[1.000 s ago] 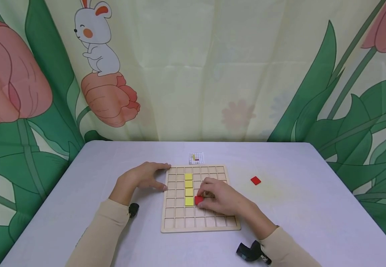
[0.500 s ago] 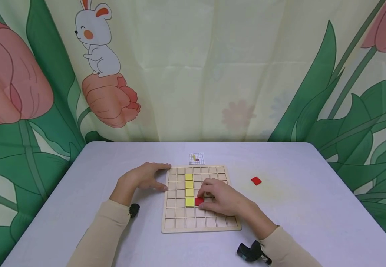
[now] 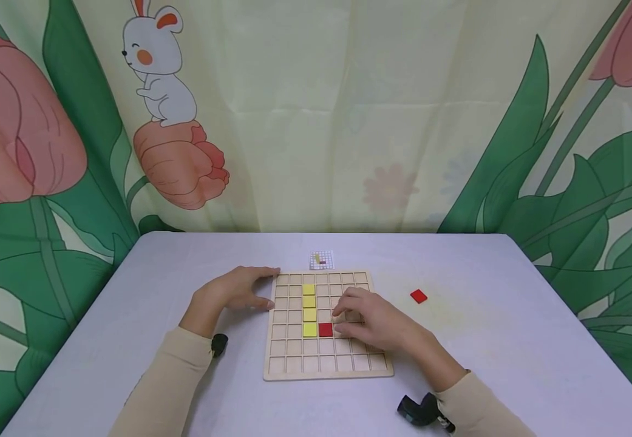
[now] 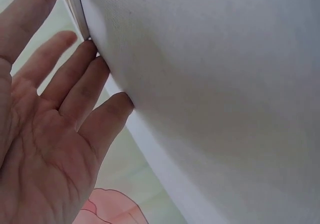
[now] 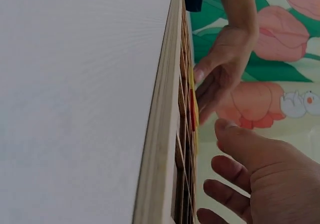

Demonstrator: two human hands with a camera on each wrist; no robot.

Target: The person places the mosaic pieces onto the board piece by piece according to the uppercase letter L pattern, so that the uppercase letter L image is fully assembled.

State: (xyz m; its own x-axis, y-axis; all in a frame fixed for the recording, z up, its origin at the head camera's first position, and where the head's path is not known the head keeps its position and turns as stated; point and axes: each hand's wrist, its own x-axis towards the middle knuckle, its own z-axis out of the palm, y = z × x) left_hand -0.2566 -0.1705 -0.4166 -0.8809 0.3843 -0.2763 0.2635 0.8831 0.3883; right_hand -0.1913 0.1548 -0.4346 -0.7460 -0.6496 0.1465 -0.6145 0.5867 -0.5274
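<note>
A wooden grid board [image 3: 294,365] lies on the table, with a column of yellow square tiles [image 3: 309,315] set in its cells. Beside the lowest yellow tile, a red tile [image 3: 325,329] sits flat in a cell. My left hand [image 3: 235,287] touches the board's left edge with thumb and fingertips, fingers extended; the left wrist view shows the palm [image 4: 47,149] and spread fingers. Just right of the red tile, my right hand [image 3: 373,318] hovers over the board with loosely bent fingers and nothing in them. In the right wrist view the right hand [image 5: 270,174] is apart from the board.
A second red tile [image 3: 418,296] lies on the white table [image 3: 490,340] to the right of the board. Behind the board is a small printed pattern card [image 3: 321,260]. A curtain [image 3: 316,121] with printed flowers hangs beyond the table's far edge.
The red tile has gone from my right fingers' pinch to lying flat in its cell. My right hand has let go and drawn back slightly to the right. The left hand stays put.
</note>
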